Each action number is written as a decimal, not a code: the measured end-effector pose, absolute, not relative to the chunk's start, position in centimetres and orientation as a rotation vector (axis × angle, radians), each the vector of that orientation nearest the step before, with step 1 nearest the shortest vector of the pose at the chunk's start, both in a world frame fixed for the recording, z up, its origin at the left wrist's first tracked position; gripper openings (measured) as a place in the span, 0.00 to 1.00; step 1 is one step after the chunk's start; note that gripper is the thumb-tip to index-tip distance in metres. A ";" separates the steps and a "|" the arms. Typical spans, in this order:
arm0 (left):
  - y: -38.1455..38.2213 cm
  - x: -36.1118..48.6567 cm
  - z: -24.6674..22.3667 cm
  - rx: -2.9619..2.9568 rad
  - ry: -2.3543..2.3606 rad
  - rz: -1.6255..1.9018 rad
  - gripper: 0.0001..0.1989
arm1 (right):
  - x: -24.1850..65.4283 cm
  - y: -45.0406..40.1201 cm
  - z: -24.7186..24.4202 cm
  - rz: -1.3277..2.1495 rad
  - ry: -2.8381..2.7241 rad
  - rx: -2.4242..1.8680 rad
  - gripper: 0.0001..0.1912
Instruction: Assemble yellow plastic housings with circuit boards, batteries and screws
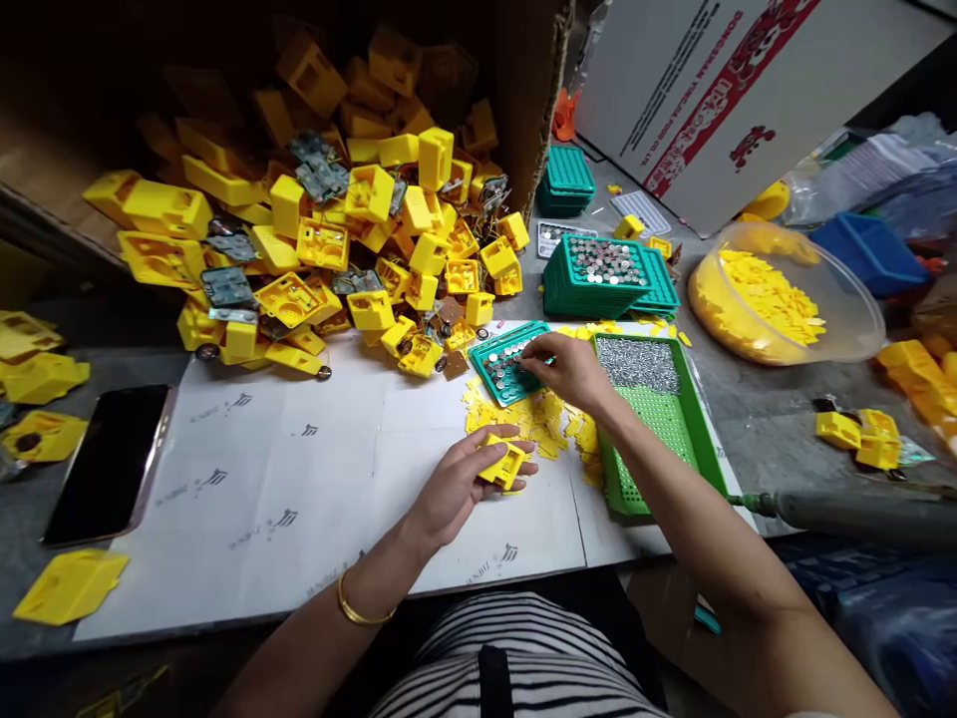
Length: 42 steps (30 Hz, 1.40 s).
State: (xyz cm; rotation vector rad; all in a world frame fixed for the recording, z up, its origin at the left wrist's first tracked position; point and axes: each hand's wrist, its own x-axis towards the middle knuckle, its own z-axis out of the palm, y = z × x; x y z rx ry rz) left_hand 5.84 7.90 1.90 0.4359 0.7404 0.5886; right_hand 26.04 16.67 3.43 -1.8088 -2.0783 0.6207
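My left hand (464, 479) is closed around a small yellow plastic housing (502, 465), its hollow side turned up, above the white sheet. Over a teal tray (493, 384) my right hand (564, 367) reaches down, thumb and fingers pinched together among small round silver button cells (510, 371). Whether a cell is between those fingertips is hidden. Thin yellow plastic pieces (549, 424) lie loose between the two hands and the tray. Beneath my right forearm stands a green perforated tray (647, 429) with many small metal screws (639, 364) at its far end.
A large cardboard box (549, 110) spills yellow housings (321, 239) onto the table. Stacked teal trays (594, 289) carry more cells. Beyond sits a clear round tub (852, 319) of yellow pieces. A phone (109, 464) lies left; a dark power screwdriver (837, 511) lies right.
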 end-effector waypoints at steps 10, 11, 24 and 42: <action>8.2 5.6 1.8 0.441 0.760 0.581 0.16 | 26.6 17.7 3.6 0.776 -2.111 -1.947 0.10; 8.2 5.6 1.8 0.438 0.764 0.582 0.16 | 26.4 17.7 3.8 0.760 -2.131 -1.964 0.11; 8.3 5.6 1.0 0.447 0.779 0.619 0.15 | 25.7 18.7 4.7 0.619 -2.339 -2.099 0.11; 8.8 5.5 0.7 0.413 0.925 0.921 0.17 | 21.4 11.1 5.1 1.085 -1.893 -1.438 0.05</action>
